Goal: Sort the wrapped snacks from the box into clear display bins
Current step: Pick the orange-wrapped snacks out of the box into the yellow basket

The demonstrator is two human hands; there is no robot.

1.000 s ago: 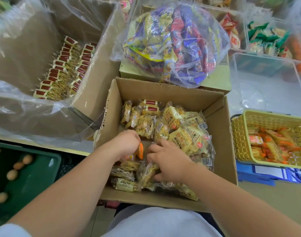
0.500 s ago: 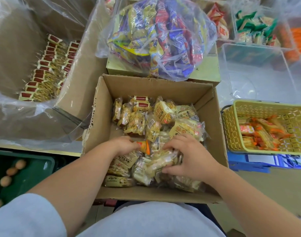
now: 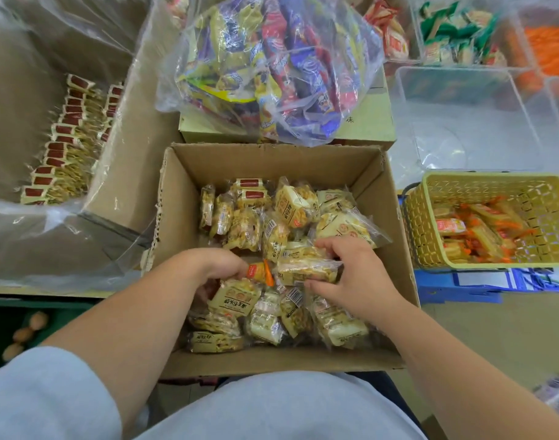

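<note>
Wrapped snacks point(image 3: 291, 236) in cardboard box point(image 3: 183, 198)

1. Green carton point(image 3: 372, 122), upper centre: one Chinese character, "味", printed beside the bag.
2. Snack packets point(image 3: 233, 296), lower centre: Chinese print and barcodes, too blurred to read.

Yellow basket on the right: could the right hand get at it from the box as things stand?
Probably yes: the yellow basket is open-topped beside the cardboard box, though the right hand now grips a wrapped snack.
</note>
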